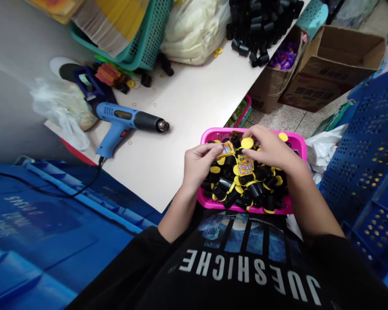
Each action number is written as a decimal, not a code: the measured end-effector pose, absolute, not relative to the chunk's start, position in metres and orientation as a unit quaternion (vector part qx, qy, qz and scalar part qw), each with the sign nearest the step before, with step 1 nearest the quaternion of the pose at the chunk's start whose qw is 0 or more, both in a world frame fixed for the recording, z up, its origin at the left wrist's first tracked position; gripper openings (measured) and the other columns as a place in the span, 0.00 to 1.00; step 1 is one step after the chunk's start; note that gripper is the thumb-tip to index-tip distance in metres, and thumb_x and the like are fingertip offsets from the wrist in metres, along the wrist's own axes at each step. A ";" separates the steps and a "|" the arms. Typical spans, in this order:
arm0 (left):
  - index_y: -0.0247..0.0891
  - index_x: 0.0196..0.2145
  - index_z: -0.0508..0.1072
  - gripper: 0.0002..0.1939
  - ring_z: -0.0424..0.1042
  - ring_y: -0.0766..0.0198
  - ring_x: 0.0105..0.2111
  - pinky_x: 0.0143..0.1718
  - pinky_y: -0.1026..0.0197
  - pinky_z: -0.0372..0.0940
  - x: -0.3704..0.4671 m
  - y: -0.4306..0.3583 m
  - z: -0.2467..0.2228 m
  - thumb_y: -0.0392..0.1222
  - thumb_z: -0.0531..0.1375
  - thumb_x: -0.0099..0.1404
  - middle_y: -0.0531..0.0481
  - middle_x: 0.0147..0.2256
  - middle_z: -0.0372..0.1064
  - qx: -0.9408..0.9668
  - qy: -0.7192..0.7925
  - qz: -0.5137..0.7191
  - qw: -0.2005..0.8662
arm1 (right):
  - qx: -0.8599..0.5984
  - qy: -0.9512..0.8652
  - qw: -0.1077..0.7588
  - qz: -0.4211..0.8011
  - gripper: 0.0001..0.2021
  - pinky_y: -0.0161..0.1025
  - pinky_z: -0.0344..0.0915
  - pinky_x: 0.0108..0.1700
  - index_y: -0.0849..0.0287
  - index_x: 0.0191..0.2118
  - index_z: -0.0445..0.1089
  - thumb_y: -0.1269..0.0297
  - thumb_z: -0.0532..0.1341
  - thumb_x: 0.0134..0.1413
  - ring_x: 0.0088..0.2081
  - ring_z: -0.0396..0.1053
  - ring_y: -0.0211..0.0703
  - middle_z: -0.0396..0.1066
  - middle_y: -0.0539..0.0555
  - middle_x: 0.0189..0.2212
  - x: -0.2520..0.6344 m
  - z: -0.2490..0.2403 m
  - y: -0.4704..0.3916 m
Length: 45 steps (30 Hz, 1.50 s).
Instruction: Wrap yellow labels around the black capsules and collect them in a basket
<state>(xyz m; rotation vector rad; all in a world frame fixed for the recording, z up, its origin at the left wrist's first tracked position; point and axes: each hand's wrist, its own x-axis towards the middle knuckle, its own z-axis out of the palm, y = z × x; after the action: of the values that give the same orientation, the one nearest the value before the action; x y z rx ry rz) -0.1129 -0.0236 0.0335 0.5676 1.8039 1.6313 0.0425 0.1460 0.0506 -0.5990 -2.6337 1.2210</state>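
Between the thumb and fingers of my left hand is a small yellow printed label sleeve. My right hand is curled around a small black canister with a yellow cap, the cap facing up and the canister body mostly hidden. Both hands are over a pink plastic basket resting at my lap. It is filled with black canisters, many with yellow caps. A second printed label lies on top of them, just below my right fingers.
On the white table lies a blue heat gun, its nozzle pointing right. A green basket, a cream-coloured bag and heaped black canisters stand farther back. Cardboard boxes and blue crates are at right.
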 end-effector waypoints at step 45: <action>0.42 0.39 0.81 0.19 0.78 0.62 0.39 0.44 0.60 0.72 -0.072 -0.020 0.041 0.48 0.77 0.49 0.50 0.39 0.80 0.274 0.526 0.644 0.483 | -0.192 -0.650 0.251 0.691 0.22 0.45 0.69 0.52 0.51 0.45 0.69 0.36 0.58 0.62 0.47 0.71 0.47 0.71 0.54 0.44 0.051 0.022 0.083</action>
<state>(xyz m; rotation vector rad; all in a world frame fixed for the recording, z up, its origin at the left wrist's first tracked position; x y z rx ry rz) -0.0720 -0.0198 0.0410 0.6677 1.2811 1.5692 0.0507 0.0830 0.0217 -0.5223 -1.7700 1.8795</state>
